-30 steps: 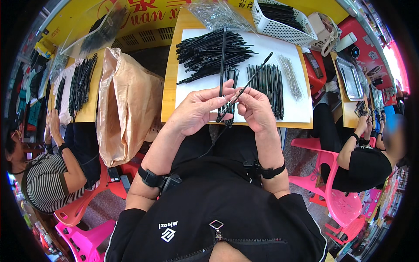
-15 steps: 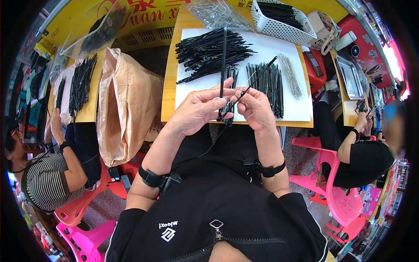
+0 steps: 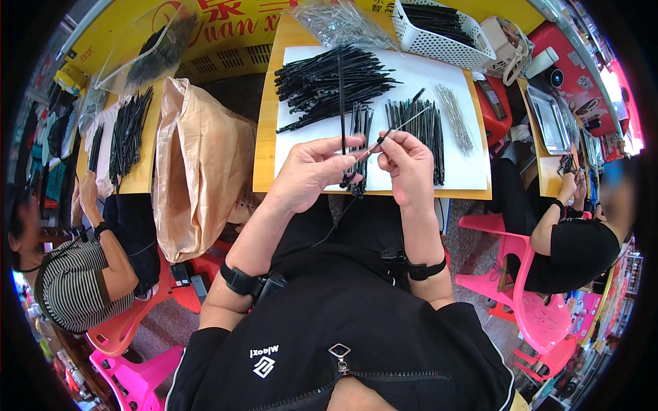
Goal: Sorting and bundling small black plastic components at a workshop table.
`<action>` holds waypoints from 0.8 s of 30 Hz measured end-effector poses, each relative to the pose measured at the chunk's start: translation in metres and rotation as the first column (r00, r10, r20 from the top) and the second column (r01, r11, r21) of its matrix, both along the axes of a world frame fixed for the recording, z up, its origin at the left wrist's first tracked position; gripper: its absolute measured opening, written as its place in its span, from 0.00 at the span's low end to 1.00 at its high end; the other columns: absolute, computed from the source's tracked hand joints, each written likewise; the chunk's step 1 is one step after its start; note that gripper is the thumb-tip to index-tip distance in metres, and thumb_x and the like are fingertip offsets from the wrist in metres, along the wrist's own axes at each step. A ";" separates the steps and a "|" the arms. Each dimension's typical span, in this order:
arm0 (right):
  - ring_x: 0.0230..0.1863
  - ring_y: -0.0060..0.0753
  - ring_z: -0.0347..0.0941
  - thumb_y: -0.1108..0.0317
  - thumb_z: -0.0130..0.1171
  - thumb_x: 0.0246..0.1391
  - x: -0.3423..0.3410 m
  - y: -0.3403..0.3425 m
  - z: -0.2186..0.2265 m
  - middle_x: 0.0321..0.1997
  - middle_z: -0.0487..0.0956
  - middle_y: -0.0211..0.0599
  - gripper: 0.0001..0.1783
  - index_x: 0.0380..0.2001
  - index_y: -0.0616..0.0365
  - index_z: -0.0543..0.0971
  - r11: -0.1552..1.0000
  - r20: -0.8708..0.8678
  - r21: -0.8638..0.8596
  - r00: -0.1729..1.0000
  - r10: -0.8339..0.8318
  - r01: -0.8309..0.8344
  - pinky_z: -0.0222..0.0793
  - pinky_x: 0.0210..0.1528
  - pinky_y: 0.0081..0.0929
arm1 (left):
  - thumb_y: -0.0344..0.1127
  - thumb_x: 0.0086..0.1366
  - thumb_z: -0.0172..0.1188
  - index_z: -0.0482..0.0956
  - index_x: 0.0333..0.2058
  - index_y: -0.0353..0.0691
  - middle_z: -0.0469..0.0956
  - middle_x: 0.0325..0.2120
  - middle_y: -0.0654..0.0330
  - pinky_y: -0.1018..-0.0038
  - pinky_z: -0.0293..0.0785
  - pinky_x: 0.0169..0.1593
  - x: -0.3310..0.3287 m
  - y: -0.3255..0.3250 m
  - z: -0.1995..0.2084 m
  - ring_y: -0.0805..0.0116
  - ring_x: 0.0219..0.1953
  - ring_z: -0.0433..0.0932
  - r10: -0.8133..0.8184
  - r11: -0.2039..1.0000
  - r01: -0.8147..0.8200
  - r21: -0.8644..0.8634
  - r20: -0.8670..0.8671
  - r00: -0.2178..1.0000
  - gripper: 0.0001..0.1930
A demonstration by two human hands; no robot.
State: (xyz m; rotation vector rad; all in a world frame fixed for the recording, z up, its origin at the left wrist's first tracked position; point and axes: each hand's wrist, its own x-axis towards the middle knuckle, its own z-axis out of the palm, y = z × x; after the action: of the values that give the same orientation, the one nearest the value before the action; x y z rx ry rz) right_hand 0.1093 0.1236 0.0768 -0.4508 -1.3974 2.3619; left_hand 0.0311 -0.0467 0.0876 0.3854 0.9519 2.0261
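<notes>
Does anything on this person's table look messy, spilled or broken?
Nothing looks clearly spilled or broken. The untidiest spot is the heap of black strips at the white sheet's far left: its pieces fan out unevenly, while the black bundle beside the silver wires lies nearly parallel.

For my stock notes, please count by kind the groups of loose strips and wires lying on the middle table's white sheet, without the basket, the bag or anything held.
Black strips: 3 groups (big heap, middle group, right-hand row)
Silver wires: 1 group (loose bundle)
Total: 4 groups
</notes>
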 end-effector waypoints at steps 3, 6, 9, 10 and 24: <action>0.24 0.19 0.73 0.75 0.59 0.54 0.001 -0.003 0.007 0.29 0.80 0.37 0.08 0.37 0.66 0.78 0.992 0.000 0.122 1.000 0.003 -0.003 0.69 0.28 0.13 | 0.26 0.59 0.61 0.77 0.43 0.30 0.79 0.30 0.60 0.80 0.73 0.36 0.003 0.003 -0.003 0.76 0.31 0.77 0.027 0.975 -0.039 -0.218 -0.057 0.998 0.13; 0.26 0.19 0.74 0.74 0.59 0.54 0.002 -0.004 0.011 0.30 0.80 0.36 0.10 0.39 0.67 0.78 0.985 0.026 0.164 0.998 0.056 -0.059 0.69 0.30 0.14 | 0.25 0.58 0.61 0.78 0.40 0.31 0.78 0.28 0.61 0.82 0.70 0.32 0.000 0.001 -0.015 0.79 0.28 0.73 0.023 0.956 -0.070 -0.283 -0.167 0.986 0.10; 0.28 0.19 0.74 0.74 0.58 0.54 0.005 -0.007 0.013 0.31 0.80 0.36 0.12 0.42 0.68 0.77 0.981 0.049 0.169 0.995 0.088 -0.096 0.68 0.32 0.14 | 0.25 0.57 0.62 0.79 0.37 0.32 0.77 0.25 0.64 0.83 0.67 0.30 0.000 0.001 -0.017 0.81 0.25 0.70 0.059 0.944 -0.108 -0.312 -0.164 0.985 0.08; 0.29 0.18 0.74 0.74 0.58 0.55 0.005 -0.009 0.013 0.32 0.80 0.35 0.13 0.43 0.68 0.77 0.978 0.049 0.181 0.995 0.092 -0.100 0.68 0.33 0.14 | 0.25 0.57 0.62 0.79 0.37 0.32 0.77 0.25 0.64 0.83 0.67 0.30 0.000 0.001 -0.018 0.81 0.25 0.70 0.059 0.944 -0.109 -0.312 -0.165 0.985 0.08; 0.33 0.21 0.76 0.72 0.54 0.59 0.003 -0.011 0.003 0.37 0.79 0.37 0.07 0.37 0.64 0.77 0.989 -0.003 0.082 0.992 0.123 -0.123 0.74 0.41 0.20 | 0.31 0.61 0.62 0.77 0.31 0.37 0.73 0.23 0.68 0.84 0.63 0.29 0.001 0.006 -0.019 0.81 0.24 0.68 0.108 0.957 -0.055 -0.284 0.175 0.979 0.04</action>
State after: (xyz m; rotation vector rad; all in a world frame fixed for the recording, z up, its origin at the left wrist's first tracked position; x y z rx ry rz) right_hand 0.1126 0.1124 0.0794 -0.3418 -1.5530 2.3889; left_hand 0.0319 -0.0403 0.0688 -0.0003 1.1278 1.9265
